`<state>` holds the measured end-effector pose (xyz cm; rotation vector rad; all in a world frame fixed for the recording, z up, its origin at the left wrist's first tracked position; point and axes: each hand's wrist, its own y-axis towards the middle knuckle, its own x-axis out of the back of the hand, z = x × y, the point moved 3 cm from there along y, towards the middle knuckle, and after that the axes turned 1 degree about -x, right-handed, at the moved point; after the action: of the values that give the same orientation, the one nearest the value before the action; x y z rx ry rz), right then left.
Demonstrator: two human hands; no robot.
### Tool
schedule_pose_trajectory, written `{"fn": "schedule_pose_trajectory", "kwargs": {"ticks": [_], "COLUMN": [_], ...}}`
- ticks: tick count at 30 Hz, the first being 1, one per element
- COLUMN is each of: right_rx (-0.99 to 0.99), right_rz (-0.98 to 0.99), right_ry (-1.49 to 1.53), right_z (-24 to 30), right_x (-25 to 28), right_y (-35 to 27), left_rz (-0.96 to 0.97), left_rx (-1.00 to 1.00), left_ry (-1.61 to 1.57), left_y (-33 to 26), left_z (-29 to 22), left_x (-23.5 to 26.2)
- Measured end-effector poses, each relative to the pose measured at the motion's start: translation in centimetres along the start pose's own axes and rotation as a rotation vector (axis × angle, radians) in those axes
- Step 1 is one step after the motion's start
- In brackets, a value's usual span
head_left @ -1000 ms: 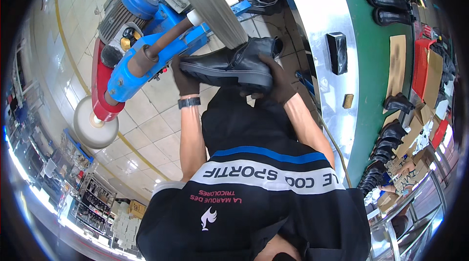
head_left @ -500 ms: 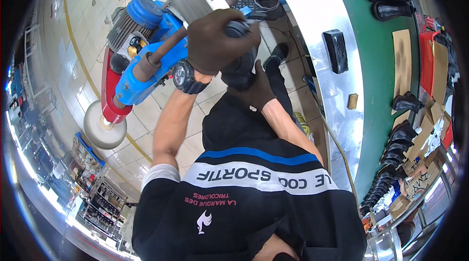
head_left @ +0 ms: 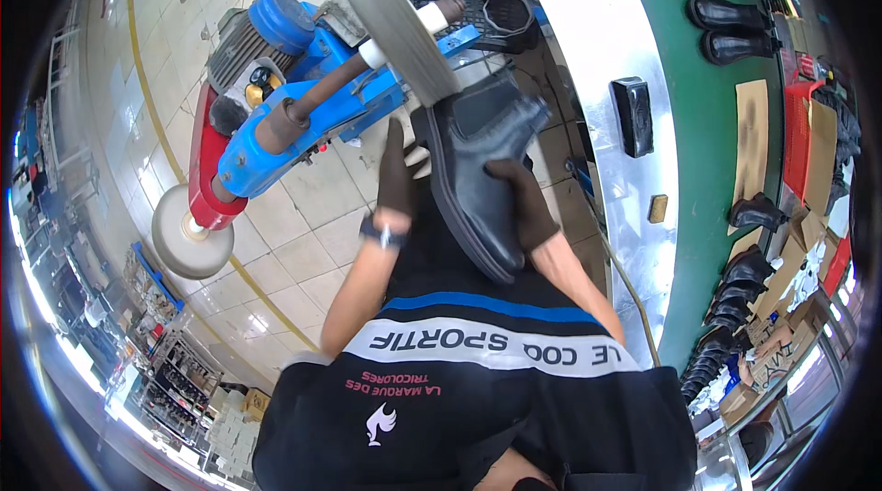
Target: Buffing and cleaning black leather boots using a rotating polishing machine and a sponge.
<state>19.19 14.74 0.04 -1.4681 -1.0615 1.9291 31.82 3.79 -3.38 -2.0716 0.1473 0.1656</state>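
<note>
Right grip clamped on black boot; left grip spread. Toe toward torso, long axis diagonal.

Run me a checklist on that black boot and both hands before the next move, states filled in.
1. Right hand holding the black boot: ok, thumb over the upper.
2. Left hand gripping too: not ok, it is open beside the sole.
3. Boot clear of the grey wheel: cannot tell, they meet or overlap in this view.
4. Dark gloves on both hands: ok.
5. Left wrist bare: not ok, it wears a black watch.
</note>
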Motion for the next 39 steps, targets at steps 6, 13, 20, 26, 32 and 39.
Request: {"fn": "schedule_pose_trajectory", "kwargs": {"ticks": [6,13,20,26,32,39], "right_rx": [0.010,-0.062,-0.029,0.338,0.104,0.230], "right_rz": [0.007,0.123,-0.060,-0.178,-0.163,0.096], "right_ry": [0.076,0.036,-0.331,-1.483,-1.669,-1.086], "right_z": [0.4,1.5,1.2,0.5,2.7,4.0], "right_x": [-2.4,-1.2,-2.2,-4.2,-5.4,-4.7], "right_y": [5.1,5.9,3.9,-1.4,-2.0,-3.9], "left_rz": [0.319,0.374,0.278,0.069,0.193,0.830], "left_rx": [-0.085,0.123,-0.088,-0.383,-0.327,-0.432], "left_ry": [-0.274,-0.383,-0.481,-0.250,-0.329,-0.228], "left_y": [9.3,11.8,14.0,7.1,0.7,5.5], "left_z": [-0.1,1.9,5.5,4.6,0.3,5.4], "left_x": [-2.5,-3.1,1.8,2.7,0.8,0.6]}}
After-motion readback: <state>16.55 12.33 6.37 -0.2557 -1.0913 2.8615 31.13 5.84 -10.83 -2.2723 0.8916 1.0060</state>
